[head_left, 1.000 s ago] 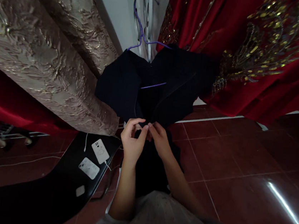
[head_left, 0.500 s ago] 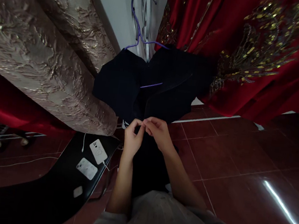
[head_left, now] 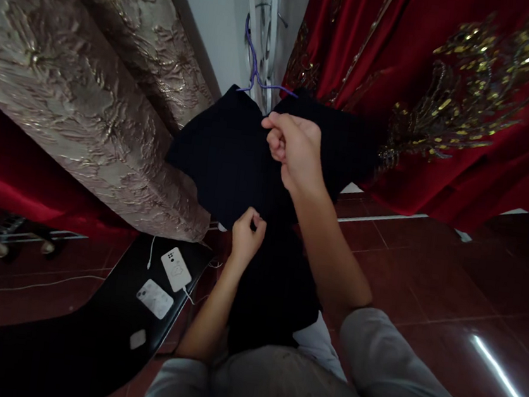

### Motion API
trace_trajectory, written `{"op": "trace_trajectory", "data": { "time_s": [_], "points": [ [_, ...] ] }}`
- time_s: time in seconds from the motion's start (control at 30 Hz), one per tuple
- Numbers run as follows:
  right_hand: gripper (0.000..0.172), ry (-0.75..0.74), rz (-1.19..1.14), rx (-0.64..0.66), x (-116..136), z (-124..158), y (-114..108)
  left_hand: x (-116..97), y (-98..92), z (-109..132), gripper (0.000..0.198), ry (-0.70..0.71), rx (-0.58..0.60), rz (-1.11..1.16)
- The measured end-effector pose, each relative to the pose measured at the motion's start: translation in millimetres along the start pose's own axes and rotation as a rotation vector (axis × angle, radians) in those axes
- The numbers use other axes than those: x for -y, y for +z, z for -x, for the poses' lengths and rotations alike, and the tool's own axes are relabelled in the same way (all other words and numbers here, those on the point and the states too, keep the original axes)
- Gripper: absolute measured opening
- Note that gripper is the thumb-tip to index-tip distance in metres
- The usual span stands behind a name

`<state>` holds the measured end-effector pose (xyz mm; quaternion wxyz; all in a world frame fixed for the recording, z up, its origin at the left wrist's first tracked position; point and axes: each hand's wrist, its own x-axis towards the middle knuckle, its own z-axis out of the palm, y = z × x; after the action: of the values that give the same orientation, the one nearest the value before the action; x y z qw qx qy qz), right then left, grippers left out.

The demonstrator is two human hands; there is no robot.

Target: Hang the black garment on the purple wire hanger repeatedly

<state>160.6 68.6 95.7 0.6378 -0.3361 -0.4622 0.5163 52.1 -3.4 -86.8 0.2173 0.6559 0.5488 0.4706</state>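
Note:
A dark navy jacket [head_left: 225, 149] hangs on a purple hanger [head_left: 254, 76], its two front sides drawn together below the neck. My left hand [head_left: 248, 235] is closed in a pinch on the lower front of the jacket. Higher up, near the neckline, my right hand [head_left: 297, 145] is closed with thumb and forefinger pressed together at the front middle. It covers that part of the jacket, and any fastener between the fingers is too small and dark to make out.
A white metal stand [head_left: 269, 27] holds the hanger. Red sequined cloth [head_left: 418, 63] hangs to the right, beige textured cloth [head_left: 89, 96] to the left. On a black bench [head_left: 103, 307] lie a charging phone [head_left: 175, 269], another phone [head_left: 155, 299] and a small white case [head_left: 137, 339].
My right hand has moved up from beside the left hand to the neckline. The jacket's front has come together, hiding the hanger's lower bar. My left hand stays low.

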Motion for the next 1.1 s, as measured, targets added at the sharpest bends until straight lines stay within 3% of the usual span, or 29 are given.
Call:
{"op": "trace_trajectory", "data": {
  "time_s": [0.07,0.17,0.2,0.33,0.4,0.47,0.67,0.73,0.93,1.1],
  "points": [
    [0.035,-0.005,0.026,0.014,8,-4,-5,0,-9.3,-4,0.012,0.016,0.124,-0.007],
    [0.035,0.008,0.068,0.049,10,2,-13,-15,-35.1,-27,0.004,0.061,0.286,0.019],
    [0.034,0.014,0.083,0.064,10,5,-14,-24,-44.3,-39,0.007,0.091,0.25,0.038],
    [0.033,-0.007,0.131,0.111,10,9,-15,-66,-72.1,-94,0.021,0.324,-0.172,0.05],
    [0.033,-0.05,0.154,0.119,8,8,-16,-82,-78.0,-115,0.023,0.462,-0.216,-0.015],
    [0.033,-0.096,0.185,0.113,0,7,-19,-91,-79.5,-127,0.022,0.556,-0.18,-0.094],
    [0.031,-0.177,0.351,0.041,-40,9,-34,-94,-74.5,-122,0.024,0.608,-0.131,-0.208],
    [0.033,-0.194,0.371,0.0,-40,13,-33,-93,-74.6,-120,0.024,0.601,-0.12,-0.194],
    [0.031,-0.216,0.254,0.01,-10,17,-20,-100,-76.3,-125,0.022,0.617,-0.041,-0.172],
    [0.033,-0.211,0.49,-0.031,-43,14,-31,-109,-83.0,-122,0.026,0.622,-0.127,-0.16]
  ]
}}
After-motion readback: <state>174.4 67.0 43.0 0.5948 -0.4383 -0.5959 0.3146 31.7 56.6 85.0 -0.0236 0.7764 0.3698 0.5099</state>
